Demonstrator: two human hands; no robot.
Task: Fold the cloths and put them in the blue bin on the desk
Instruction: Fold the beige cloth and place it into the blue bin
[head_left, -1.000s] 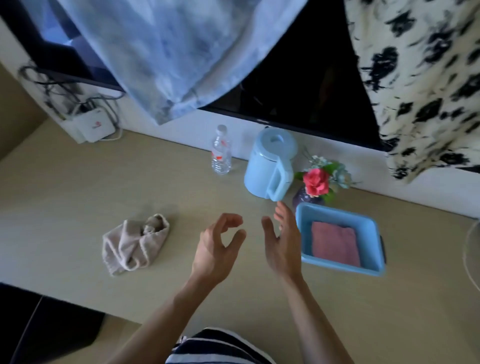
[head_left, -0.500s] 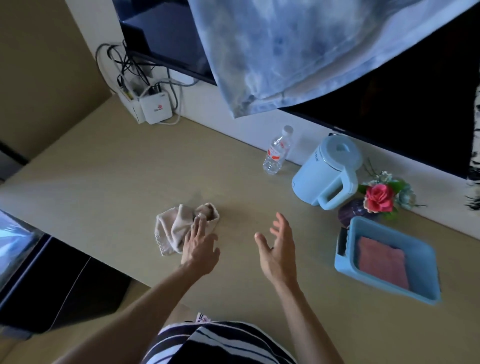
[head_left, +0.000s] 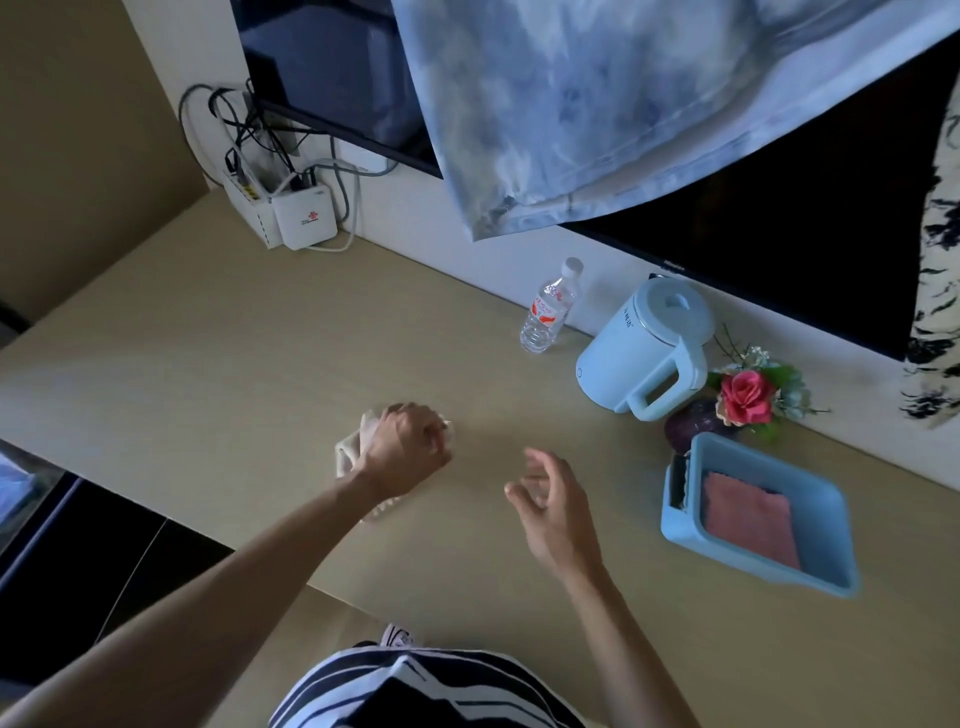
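Beige cloth (head_left: 347, 454) lies crumpled on the desk (head_left: 208, 364), centre-left of frame, with the left hand (head_left: 402, 447) curled around it. Right hand (head_left: 553, 504) hovers apart, fingers relaxed, holding nothing. Blue bin (head_left: 826, 512), right of frame, contains a folded pink cloth (head_left: 748, 514).
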